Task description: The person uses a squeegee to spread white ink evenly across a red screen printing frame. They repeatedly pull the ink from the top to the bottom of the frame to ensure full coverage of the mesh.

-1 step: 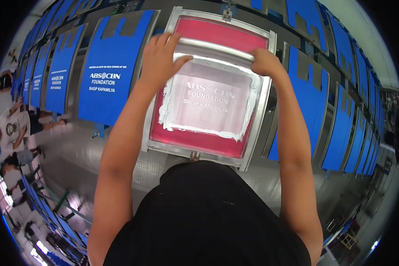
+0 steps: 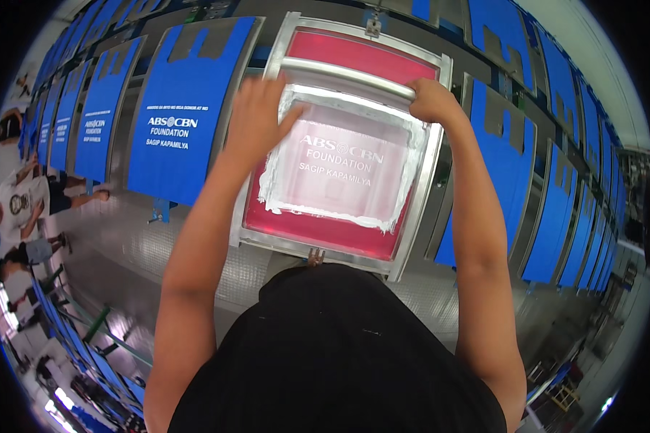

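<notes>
A silk-screen frame (image 2: 425,177) of silvery metal lies before me, with red mesh (image 2: 318,237) stretched in it. Its pale pink middle window (image 2: 332,191) shows white lettering beneath and is bordered by smeared white ink (image 2: 269,189). Across the upper part of the mesh lies a long metal squeegee (image 2: 347,78). My right hand (image 2: 433,101) is closed round the squeegee's right end. Blurred by motion, my left hand (image 2: 256,112) is beside the left end, its thumb and fingers apart and nothing in it.
Boards with blue cloth pieces stand in rows, to the left (image 2: 173,94) and right (image 2: 502,159). Metal clamps (image 2: 373,23) sit at the frame's far and near edges. At the far left are people (image 2: 25,202) and a green-and-blue rack (image 2: 87,339).
My left hand has come off the squeegee's left end and shifted slightly toward me. My right hand keeps its grip, and the squeegee lies in about the same place.
</notes>
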Demonstrator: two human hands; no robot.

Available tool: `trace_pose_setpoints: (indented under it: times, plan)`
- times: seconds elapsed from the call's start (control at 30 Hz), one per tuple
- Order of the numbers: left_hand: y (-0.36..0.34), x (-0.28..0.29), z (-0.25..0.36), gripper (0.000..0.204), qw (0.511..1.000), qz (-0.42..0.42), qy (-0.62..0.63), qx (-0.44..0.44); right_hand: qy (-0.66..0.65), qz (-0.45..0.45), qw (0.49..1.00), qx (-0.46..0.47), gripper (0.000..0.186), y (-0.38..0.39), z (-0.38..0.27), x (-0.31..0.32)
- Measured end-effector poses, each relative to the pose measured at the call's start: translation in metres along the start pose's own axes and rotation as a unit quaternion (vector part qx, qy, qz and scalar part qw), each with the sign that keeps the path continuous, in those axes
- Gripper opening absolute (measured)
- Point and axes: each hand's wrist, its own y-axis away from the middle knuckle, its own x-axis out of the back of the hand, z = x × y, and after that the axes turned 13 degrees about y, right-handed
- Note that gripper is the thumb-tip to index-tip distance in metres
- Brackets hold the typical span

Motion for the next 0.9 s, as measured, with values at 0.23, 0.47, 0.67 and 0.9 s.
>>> trace_pose_setpoints:
  times: [0.23, 0.47, 0.67, 0.9]
  plan:
    - [0.28, -0.057, 0.036, 0.052, 0.642, -0.477, 0.392, 0.455, -0.018, -0.012, 0.995, 0.099, 0.051, -0.045, 0.006, -0.046]
    - [0.306, -0.071, 0.044, 0.034, 0.628, -0.39, 0.532, 0.412, 0.006, 0.102, 0.992, 0.075, 0.053, -0.049, -0.035, -0.042]
    - [0.285, -0.053, 0.062, 0.039, 0.624, -0.354, 0.565, 0.408, -0.008, 0.095, 0.995, 0.041, 0.054, -0.017, -0.054, -0.043]
    - [0.277, -0.054, 0.069, 0.038, 0.622, -0.339, 0.563, 0.425, -0.022, 0.114, 0.992, 0.038, 0.035, 0.183, -0.139, -0.114]
